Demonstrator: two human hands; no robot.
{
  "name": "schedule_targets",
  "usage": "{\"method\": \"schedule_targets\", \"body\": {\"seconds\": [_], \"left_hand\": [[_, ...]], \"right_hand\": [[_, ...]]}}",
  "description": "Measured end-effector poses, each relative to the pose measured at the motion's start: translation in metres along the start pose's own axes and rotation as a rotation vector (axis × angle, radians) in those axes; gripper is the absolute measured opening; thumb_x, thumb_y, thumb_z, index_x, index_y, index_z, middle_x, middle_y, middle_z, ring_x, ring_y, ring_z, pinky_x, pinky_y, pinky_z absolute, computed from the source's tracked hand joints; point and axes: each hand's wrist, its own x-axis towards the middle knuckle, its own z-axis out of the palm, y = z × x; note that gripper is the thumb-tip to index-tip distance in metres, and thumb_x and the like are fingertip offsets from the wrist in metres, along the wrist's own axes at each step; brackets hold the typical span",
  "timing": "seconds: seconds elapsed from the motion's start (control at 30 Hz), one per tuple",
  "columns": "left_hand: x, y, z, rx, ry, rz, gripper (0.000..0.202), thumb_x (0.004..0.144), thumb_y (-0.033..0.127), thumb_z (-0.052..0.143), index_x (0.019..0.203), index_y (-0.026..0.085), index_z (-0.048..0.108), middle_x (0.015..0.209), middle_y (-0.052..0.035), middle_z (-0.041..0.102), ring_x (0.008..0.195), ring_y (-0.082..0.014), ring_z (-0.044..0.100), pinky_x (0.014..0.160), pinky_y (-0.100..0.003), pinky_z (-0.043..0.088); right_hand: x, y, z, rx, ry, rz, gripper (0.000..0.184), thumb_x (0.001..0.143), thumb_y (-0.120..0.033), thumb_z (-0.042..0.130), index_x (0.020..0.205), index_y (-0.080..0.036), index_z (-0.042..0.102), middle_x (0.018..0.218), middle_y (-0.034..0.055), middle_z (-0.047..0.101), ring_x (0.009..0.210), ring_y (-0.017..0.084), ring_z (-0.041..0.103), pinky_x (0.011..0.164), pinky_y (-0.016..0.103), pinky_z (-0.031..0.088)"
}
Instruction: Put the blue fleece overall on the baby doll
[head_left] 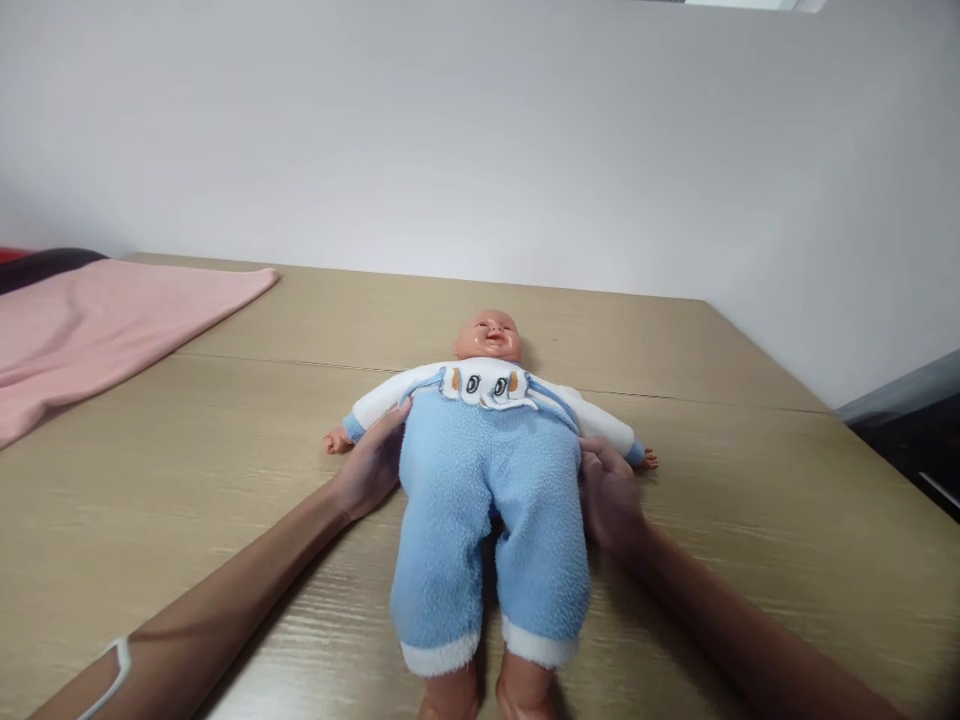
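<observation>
A baby doll [491, 450] lies on its back on the wooden table, its head [489, 335] away from me and its bare feet at the lower edge of view. It wears fuzzy light-blue trousers with white cuffs and a white top with an animal face on the chest. My left hand [375, 455] grips the doll's waist from the left, thumb at the trouser top. On the opposite side my right hand [611, 495] holds the waist, thumb and bent fingers against the blue cloth. The other fingertips are hidden beside or under the doll.
A pink cloth [112, 320] is spread over the table's left side, with something dark [56, 265] behind it. The wooden table [360, 310] has a seam running across it and meets a pale wall [480, 140]. Dark objects [915, 430] stand beyond its right edge.
</observation>
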Motion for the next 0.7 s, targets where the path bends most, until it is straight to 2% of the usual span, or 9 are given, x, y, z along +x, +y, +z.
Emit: {"method": "schedule_targets", "body": {"seconds": [0.07,0.17,0.27,0.33,0.43,0.53,0.63,0.7], "left_hand": [[0.0,0.0,0.001,0.03,0.002,0.037,0.055,0.086,0.066,0.093,0.117,0.022,0.084,0.132,-0.0093,0.085,0.141,-0.0399,0.068,0.122,-0.047,0.053],[0.0,0.0,0.002,0.084,0.054,0.097,0.054,0.087,0.068,0.093,0.117,0.024,0.081,0.12,-0.0058,0.085,0.119,-0.0303,0.075,0.105,-0.038,0.059],[0.0,-0.001,0.001,0.129,0.092,0.169,0.05,0.091,0.067,0.091,0.114,0.025,0.076,0.105,-0.0006,0.081,0.092,-0.0199,0.071,0.085,-0.03,0.058],[0.0,-0.002,0.0,0.145,0.105,0.192,0.046,0.094,0.065,0.089,0.112,0.026,0.074,0.098,0.0013,0.078,0.083,-0.0171,0.066,0.078,-0.028,0.054],[0.002,-0.003,-0.002,0.15,0.109,0.192,0.044,0.096,0.064,0.087,0.111,0.024,0.075,0.1,0.0006,0.078,0.086,-0.0174,0.065,0.08,-0.027,0.053],[0.002,-0.003,-0.003,0.131,0.113,0.155,0.042,0.096,0.06,0.088,0.115,0.023,0.079,0.114,-0.0018,0.08,0.105,-0.0206,0.07,0.093,-0.028,0.055],[0.003,-0.003,-0.002,0.134,0.078,0.139,0.041,0.101,0.053,0.085,0.127,0.022,0.078,0.131,-0.0058,0.08,0.127,-0.0253,0.068,0.11,-0.032,0.051],[0.003,-0.003,-0.004,0.134,0.048,0.147,0.038,0.102,0.053,0.083,0.123,0.021,0.078,0.127,-0.0065,0.08,0.125,-0.0262,0.067,0.109,-0.033,0.05]], "right_hand": [[0.001,0.001,0.0,0.013,0.016,0.004,0.02,0.081,-0.041,0.083,0.075,-0.029,0.068,0.061,-0.0013,0.068,0.084,0.031,0.076,0.073,0.041,0.063],[0.002,0.0,0.004,0.049,-0.049,0.073,0.023,0.084,-0.051,0.081,0.082,-0.03,0.073,0.076,0.002,0.079,0.095,0.034,0.079,0.081,0.044,0.066],[0.001,-0.003,0.01,0.073,-0.097,0.142,0.036,0.08,-0.059,0.086,0.099,-0.029,0.08,0.09,0.004,0.085,0.107,0.036,0.08,0.09,0.047,0.067],[0.0,-0.003,0.013,0.081,-0.102,0.156,0.044,0.076,-0.061,0.091,0.104,-0.03,0.081,0.095,0.0039,0.086,0.11,0.036,0.08,0.092,0.048,0.068],[-0.003,-0.001,0.015,0.07,-0.073,0.167,0.043,0.077,-0.064,0.092,0.101,-0.03,0.081,0.096,0.0042,0.086,0.108,0.036,0.081,0.089,0.047,0.07],[-0.005,0.0,0.016,0.049,-0.023,0.161,0.039,0.081,-0.064,0.092,0.099,-0.031,0.083,0.092,0.0052,0.084,0.104,0.036,0.082,0.082,0.044,0.07],[-0.005,0.0,0.017,0.063,-0.016,0.134,0.043,0.081,-0.064,0.092,0.107,-0.03,0.084,0.09,0.0061,0.084,0.104,0.036,0.082,0.081,0.045,0.071],[-0.004,0.001,0.017,0.083,-0.029,0.13,0.049,0.081,-0.063,0.093,0.114,-0.028,0.084,0.096,0.0065,0.086,0.107,0.036,0.082,0.085,0.046,0.071]]}}
